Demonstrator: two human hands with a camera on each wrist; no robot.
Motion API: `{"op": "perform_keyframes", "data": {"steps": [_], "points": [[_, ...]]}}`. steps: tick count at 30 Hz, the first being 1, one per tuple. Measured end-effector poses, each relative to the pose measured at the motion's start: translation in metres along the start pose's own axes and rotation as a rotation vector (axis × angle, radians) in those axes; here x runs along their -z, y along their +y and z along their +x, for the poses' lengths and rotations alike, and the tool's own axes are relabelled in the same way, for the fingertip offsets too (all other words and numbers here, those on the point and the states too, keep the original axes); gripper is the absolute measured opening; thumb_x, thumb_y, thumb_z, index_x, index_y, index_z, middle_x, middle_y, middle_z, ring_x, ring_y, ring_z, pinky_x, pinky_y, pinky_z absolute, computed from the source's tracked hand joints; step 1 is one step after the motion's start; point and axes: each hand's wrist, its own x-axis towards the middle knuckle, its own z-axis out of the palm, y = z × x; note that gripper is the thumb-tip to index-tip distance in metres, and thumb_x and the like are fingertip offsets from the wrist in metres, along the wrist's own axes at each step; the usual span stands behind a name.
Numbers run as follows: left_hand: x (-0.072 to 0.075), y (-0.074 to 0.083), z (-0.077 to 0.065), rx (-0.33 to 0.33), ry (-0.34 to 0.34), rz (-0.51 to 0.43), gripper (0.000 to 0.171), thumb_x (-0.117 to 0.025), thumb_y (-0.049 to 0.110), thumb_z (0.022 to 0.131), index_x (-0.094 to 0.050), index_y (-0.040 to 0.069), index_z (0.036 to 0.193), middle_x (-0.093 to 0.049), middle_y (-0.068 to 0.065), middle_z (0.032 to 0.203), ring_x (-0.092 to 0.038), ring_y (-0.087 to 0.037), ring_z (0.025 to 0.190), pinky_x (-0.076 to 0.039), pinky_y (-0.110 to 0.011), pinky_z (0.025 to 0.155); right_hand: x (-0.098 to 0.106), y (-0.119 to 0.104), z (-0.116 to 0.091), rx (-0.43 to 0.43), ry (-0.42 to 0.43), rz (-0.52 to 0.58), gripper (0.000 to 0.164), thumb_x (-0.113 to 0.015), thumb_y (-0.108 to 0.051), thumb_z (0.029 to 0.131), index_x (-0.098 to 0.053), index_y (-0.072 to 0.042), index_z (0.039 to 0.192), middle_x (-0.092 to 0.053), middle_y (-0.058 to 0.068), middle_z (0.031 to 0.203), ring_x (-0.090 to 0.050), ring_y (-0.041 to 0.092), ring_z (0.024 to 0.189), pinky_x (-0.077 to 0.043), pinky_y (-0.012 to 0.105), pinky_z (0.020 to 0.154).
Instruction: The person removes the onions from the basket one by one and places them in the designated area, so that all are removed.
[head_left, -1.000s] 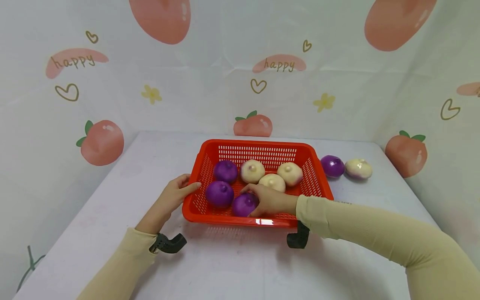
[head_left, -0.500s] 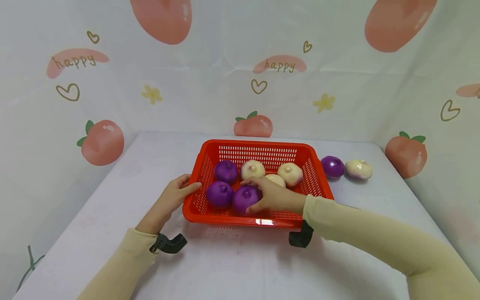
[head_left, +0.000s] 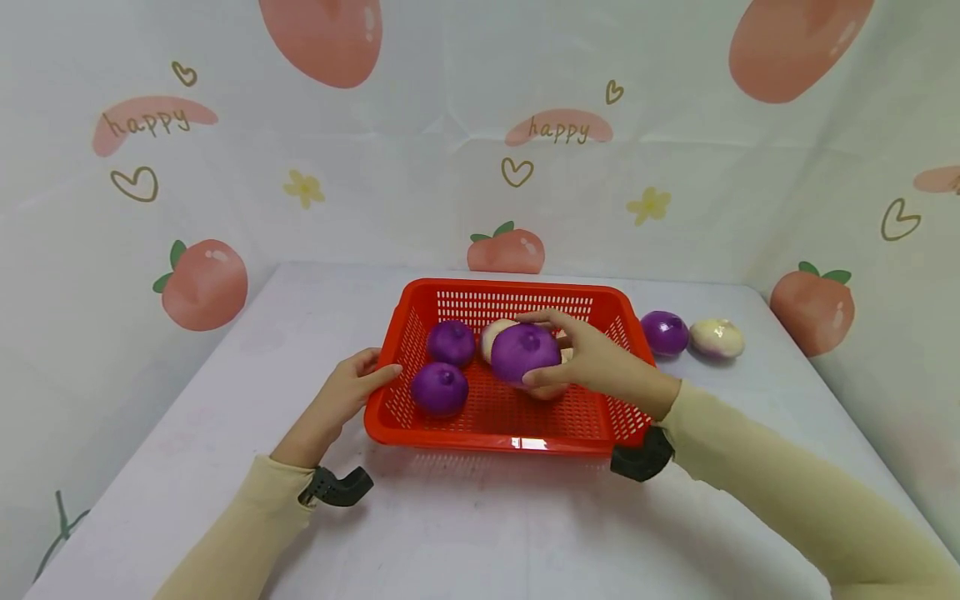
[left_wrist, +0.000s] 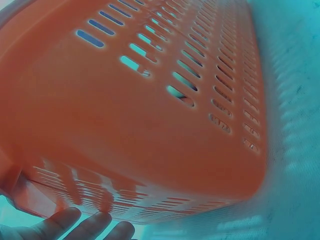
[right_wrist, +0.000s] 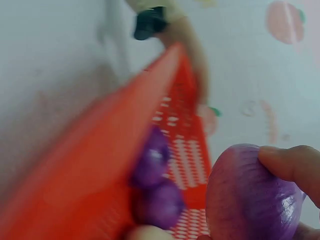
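White tabletop (head_left: 480,533) — a purple bulb (head_left: 521,353), pinched within the right grip (head_left: 592,354), seemingly hangs above the basket floor (head_left: 491,415).

The head view looks down on the basket (head_left: 465,440), which both wrist views share closer, the blurred right seemingly tilted.

"What's behind the bench (head_left: 465,537)?"
"A white backdrop (head_left: 420,200), printed with red fruit (head_left: 204,286), gold hearts (head_left: 517,172) and yellow flowers (head_left: 648,205)."
"Any lettering?"
"'Happy', on pink strokes (head_left: 558,118)."
"And lower left?"
"Thin green lines (head_left: 63,523); printed or not, I can't tell."
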Motion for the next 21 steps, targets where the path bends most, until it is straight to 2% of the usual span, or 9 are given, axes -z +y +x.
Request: {"op": "perform_keyframes", "data": {"steps": [6, 8, 11, 14, 18, 20, 21], "points": [[0.000, -0.001, 0.000, 0.007, -0.001, -0.006, 0.050, -0.056, 0.031, 0.098, -0.045, -0.003, 0.133, -0.063, -0.021, 0.115, -0.067, -0.014, 0.089, -0.054, -0.022, 0.081, 0.035, -0.001, -0.017, 0.059, 0.098, 0.064, 0.072, -0.078, -0.021, 0.082, -0.041, -0.022, 0.144, -0.044, 0.008, 0.142, -0.046, 0.036, 0.127, -0.049, 0.042, 0.092], [0.000, -0.001, 0.000, 0.009, -0.002, -0.007, 0.050, -0.056, 0.031, 0.098, -0.046, -0.003, 0.133, -0.063, -0.021, 0.115, -0.067, -0.014, 0.089, -0.054, -0.023, 0.081, 0.047, 0.001, -0.023, 0.088, 0.135, 0.088, 0.071, -0.075, -0.016, 0.084, -0.039, -0.020, 0.145, -0.041, 0.009, 0.144, -0.047, 0.035, 0.125, -0.050, 0.037, 0.091], [0.000, 0.000, 0.001, 0.012, -0.005, -0.004, 0.050, -0.056, 0.031, 0.098, -0.045, -0.003, 0.133, -0.063, -0.021, 0.116, -0.067, -0.014, 0.090, -0.055, -0.024, 0.083, 0.065, 0.007, -0.032, 0.105, 0.200, 0.111, 0.068, -0.071, -0.013, 0.087, -0.037, -0.023, 0.145, -0.038, 0.011, 0.146, -0.049, 0.028, 0.121, -0.051, 0.027, 0.086], [0.000, 0.000, 0.001, 0.010, -0.004, -0.003, 0.050, -0.056, 0.031, 0.098, -0.045, -0.003, 0.133, -0.064, -0.021, 0.115, -0.067, -0.014, 0.090, -0.055, -0.025, 0.083, 0.084, 0.017, -0.040, 0.077, 0.260, 0.125, 0.067, -0.068, -0.015, 0.091, -0.034, -0.029, 0.147, -0.032, 0.012, 0.149, -0.048, 0.022, 0.119, -0.052, 0.021, 0.083], [0.000, 0.000, 0.001, 0.005, -0.004, -0.006, 0.049, -0.055, 0.031, 0.098, -0.046, -0.003, 0.132, -0.065, -0.019, 0.113, -0.067, -0.014, 0.088, -0.055, -0.024, 0.082, 0.110, 0.034, -0.052, -0.005, 0.333, 0.120, 0.067, -0.063, -0.024, 0.094, -0.026, -0.036, 0.149, -0.025, 0.009, 0.153, -0.045, 0.013, 0.119, -0.048, 0.017, 0.083], [0.000, -0.001, 0.001, 0.002, -0.006, -0.008, 0.048, -0.055, 0.031, 0.098, -0.046, -0.003, 0.131, -0.065, -0.019, 0.112, -0.067, -0.013, 0.088, -0.055, -0.024, 0.081, 0.121, 0.044, -0.058, -0.040, 0.380, 0.150, 0.068, -0.063, -0.026, 0.094, -0.025, -0.037, 0.149, -0.026, 0.005, 0.152, -0.047, 0.007, 0.116, -0.047, 0.014, 0.083], [0.000, -0.001, 0.001, 0.001, -0.005, -0.008, 0.048, -0.055, 0.030, 0.098, -0.046, -0.003, 0.131, -0.064, -0.019, 0.112, -0.067, -0.013, 0.088, -0.055, -0.023, 0.081, 0.126, 0.049, -0.061, -0.045, 0.407, 0.203, 0.068, -0.064, -0.024, 0.093, -0.026, -0.036, 0.149, -0.029, 0.002, 0.149, -0.049, 0.005, 0.114, -0.047, 0.012, 0.082]]}}
